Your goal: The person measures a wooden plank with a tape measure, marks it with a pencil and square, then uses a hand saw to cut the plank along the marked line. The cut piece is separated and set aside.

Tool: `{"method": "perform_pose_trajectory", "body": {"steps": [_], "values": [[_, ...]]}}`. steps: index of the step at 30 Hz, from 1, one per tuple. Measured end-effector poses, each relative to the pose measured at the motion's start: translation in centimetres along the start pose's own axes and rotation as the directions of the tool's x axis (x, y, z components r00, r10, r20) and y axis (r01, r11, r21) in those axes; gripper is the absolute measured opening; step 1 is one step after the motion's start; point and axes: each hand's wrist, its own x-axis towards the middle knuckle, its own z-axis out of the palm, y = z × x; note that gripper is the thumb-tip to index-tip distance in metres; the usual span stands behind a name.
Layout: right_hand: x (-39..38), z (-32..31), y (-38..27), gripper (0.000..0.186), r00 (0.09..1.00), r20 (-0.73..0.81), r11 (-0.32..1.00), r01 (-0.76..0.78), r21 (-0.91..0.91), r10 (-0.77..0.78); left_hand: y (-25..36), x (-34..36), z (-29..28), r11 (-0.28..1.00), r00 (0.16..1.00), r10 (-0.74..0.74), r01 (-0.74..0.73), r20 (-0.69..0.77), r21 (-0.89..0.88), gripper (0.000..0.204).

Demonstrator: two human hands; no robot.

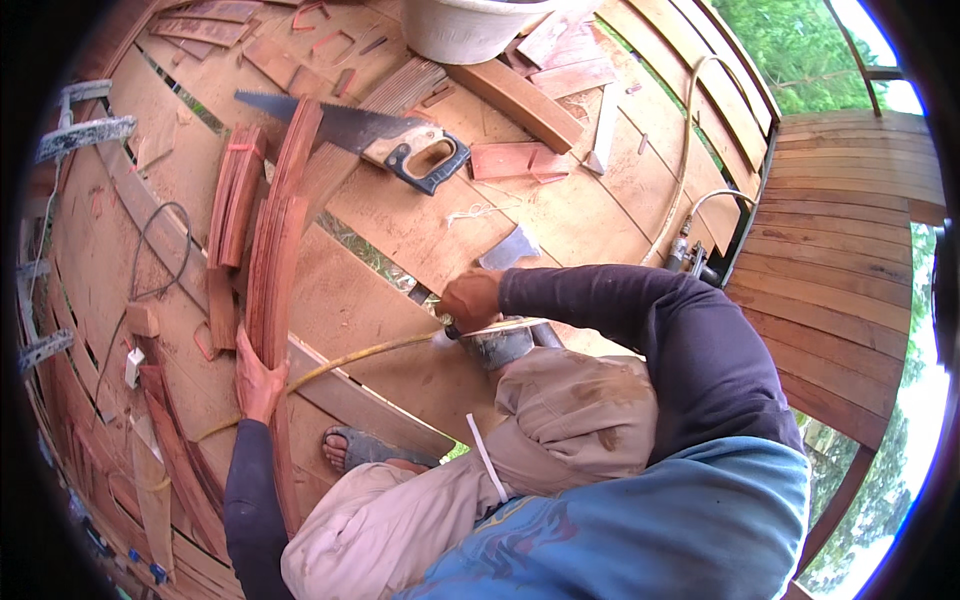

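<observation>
My left hand (261,378) is wrapped around a long stack of reddish wooden strips (276,260), with a shorter bundle (236,195) beside it. My right hand (468,300) is closed near my knee; what it grips is unclear. Just beyond it lies a grey metal blade (510,245). Directly below that hand are a dark fitting on a yellow hose (355,354) and a metal object (500,346), partly hidden. A handsaw (330,127) lies across boards farther forward.
Around me on the plank deck (400,240) are a white bucket (460,25), wood offcuts (560,70), a thick batten (515,105), a pneumatic tool (690,258) with its hose, and loose cables (185,250). A slatted wooden surface (820,280) stands at right.
</observation>
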Motion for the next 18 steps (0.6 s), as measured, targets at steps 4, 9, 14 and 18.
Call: {"method": "perform_pose_trajectory", "body": {"steps": [4,9,14,18], "values": [[0.0,-2.4,3.4,0.044,0.91,-0.403,0.995,-0.071,0.066,0.092,-0.4,0.0,0.1,0.998,0.999,0.05,-0.05,-0.002,0.047,0.108],[-0.3,-6.1,6.3,0.056,0.792,-0.592,0.988,-0.094,0.126,0.151,0.8,0.1,-0.2,1.0,1.0,0.014,-0.014,0.008,-0.012,0.107],[-0.6,-11.4,6.5,0.035,0.623,-0.78,0.988,0.079,0.132,0.055,1.6,0.3,-1.0,0.996,0.999,0.025,-0.023,0.027,-0.081,0.104],[-2.4,-19.1,6.4,0.041,0.111,-0.992,0.997,0.056,-0.061,-0.067,2.1,0.3,-1.9,0.997,0.997,-0.036,0.04,0.065,-0.07,0.105]]}}
